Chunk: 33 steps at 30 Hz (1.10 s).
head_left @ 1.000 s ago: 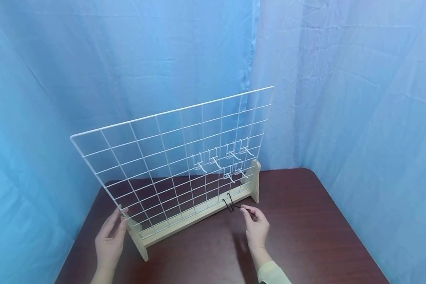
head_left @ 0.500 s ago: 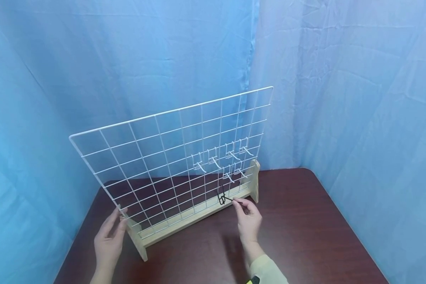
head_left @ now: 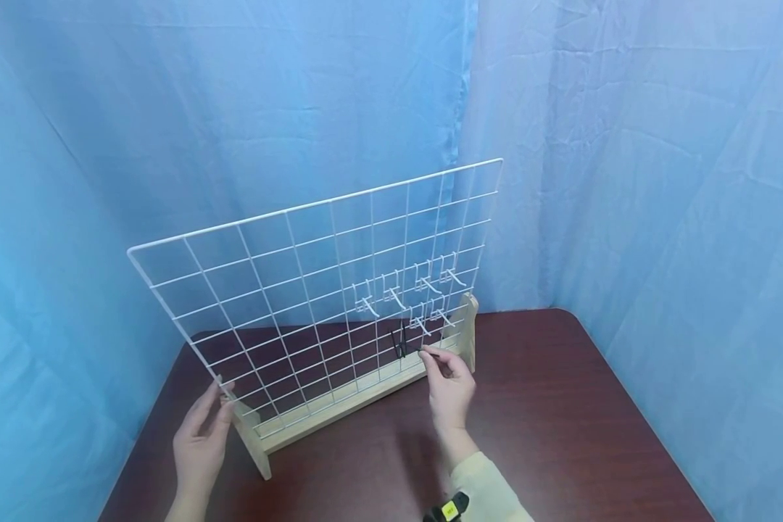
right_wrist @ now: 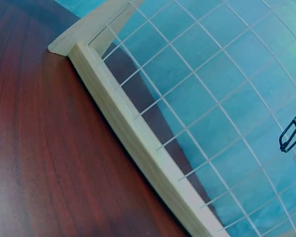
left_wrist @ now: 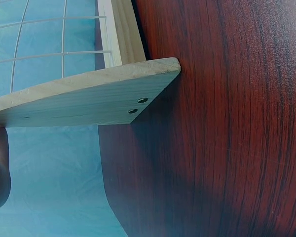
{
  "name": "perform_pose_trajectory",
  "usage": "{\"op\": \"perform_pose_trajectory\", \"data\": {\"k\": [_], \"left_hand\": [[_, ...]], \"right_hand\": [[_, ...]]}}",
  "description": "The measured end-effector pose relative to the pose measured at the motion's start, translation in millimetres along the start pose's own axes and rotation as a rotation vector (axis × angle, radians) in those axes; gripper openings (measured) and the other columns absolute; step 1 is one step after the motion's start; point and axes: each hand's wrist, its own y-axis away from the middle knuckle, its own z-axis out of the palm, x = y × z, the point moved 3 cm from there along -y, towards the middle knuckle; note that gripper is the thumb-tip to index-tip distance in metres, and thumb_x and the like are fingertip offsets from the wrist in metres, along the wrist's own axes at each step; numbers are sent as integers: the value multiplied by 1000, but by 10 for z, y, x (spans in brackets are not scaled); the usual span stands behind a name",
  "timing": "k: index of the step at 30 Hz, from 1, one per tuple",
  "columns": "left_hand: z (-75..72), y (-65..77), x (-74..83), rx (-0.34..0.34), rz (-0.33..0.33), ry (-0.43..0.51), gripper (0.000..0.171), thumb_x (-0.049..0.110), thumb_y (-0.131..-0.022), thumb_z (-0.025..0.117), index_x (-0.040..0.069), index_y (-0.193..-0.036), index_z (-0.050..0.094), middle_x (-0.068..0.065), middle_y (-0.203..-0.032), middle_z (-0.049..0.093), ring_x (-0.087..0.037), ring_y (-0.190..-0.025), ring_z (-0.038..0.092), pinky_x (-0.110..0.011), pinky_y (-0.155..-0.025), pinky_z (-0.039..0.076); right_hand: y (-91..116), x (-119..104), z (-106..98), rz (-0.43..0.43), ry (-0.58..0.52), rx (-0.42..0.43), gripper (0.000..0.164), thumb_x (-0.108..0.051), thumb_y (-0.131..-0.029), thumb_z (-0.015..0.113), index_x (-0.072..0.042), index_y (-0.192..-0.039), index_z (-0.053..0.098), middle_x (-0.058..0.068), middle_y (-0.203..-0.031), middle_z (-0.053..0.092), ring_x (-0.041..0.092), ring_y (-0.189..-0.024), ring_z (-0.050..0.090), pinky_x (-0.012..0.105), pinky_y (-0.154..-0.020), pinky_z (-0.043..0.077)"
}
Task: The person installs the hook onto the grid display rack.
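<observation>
My right hand [head_left: 452, 388] pinches the stem of a black wire hook [head_left: 401, 346] between thumb and fingers. The hook's two upright prongs overlap the lower right part of a white wire grid panel [head_left: 329, 201], just below the white hooks. In the right wrist view, part of the black hook [right_wrist: 292, 137] shows at the right edge, in front of the mesh. My left hand [head_left: 200, 435] grips the upper part of the stand's left wooden side [head_left: 251, 438]. In the left wrist view a fingertip [left_wrist: 2, 143] presses against that wooden side [left_wrist: 89, 96].
Several white hooks [head_left: 368, 305] hang in two rows on the right half of the grid. A wooden base bar [head_left: 346, 400] joins the stand's two sides on a dark red wood-grain table [head_left: 574, 420]. Blue curtains [head_left: 235, 109] surround the table.
My right hand has moved left and up with the black hook, bringing its prongs upright against the lower grid. The left hand and the stand stay nearly still.
</observation>
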Motion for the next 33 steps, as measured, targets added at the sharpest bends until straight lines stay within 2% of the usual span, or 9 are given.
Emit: {"op": "perform_pose_trajectory", "data": {"k": [6,11,14,17,21,28,33], "left_hand": [[-11,-1,-73,1,-1,6,46,-23,-87,59,-11,-131,55,-11,-122,68,4,-113,57,-13,-92,51],[-17,-3,-151,9,-37,-2,46,-20,-88,61,-7,-132,57,3,-122,68,4,-112,57,-13,-91,51],[-14,-5,-142,7,-38,5,46,-20,-88,61,-7,-132,57,10,-121,67,4,-113,57,-12,-91,51],[-8,-8,-67,0,-15,28,45,-21,-88,59,-10,-131,56,13,-121,66,4,-113,57,-13,-92,51],[-4,-7,1,-4,3,38,45,-22,-87,58,-11,-131,55,15,-121,65,4,-114,57,-13,-92,50],[-14,-5,-142,0,-6,8,47,-18,-89,61,-5,-133,57,13,-122,65,4,-116,55,-12,-92,50],[-13,-6,-139,2,-23,-1,46,-14,-90,63,-4,-134,57,17,-121,64,4,-116,55,-13,-92,50]], "right_hand": [[-67,-61,53,-13,4,12,11,12,-81,75,16,-90,70,30,-89,69,15,-82,71,15,-75,59],[-108,-92,95,-17,-7,12,10,13,-81,75,15,-90,70,30,-89,69,16,-83,71,15,-75,59],[-124,-101,121,-16,-26,6,10,16,-80,73,16,-89,70,31,-89,69,15,-83,71,15,-75,59],[-134,-115,147,-15,-43,2,10,17,-80,72,17,-89,69,32,-89,68,13,-83,71,15,-75,59],[-133,-136,170,-24,-36,4,10,15,-81,73,17,-89,69,32,-89,68,13,-82,70,14,-74,59],[-111,-147,206,-47,18,11,10,16,-79,74,16,-88,70,31,-88,68,5,-83,66,13,-73,57],[-79,-151,220,-30,38,-1,9,14,-80,74,13,-89,71,29,-90,69,10,-86,67,14,-75,58]]}}
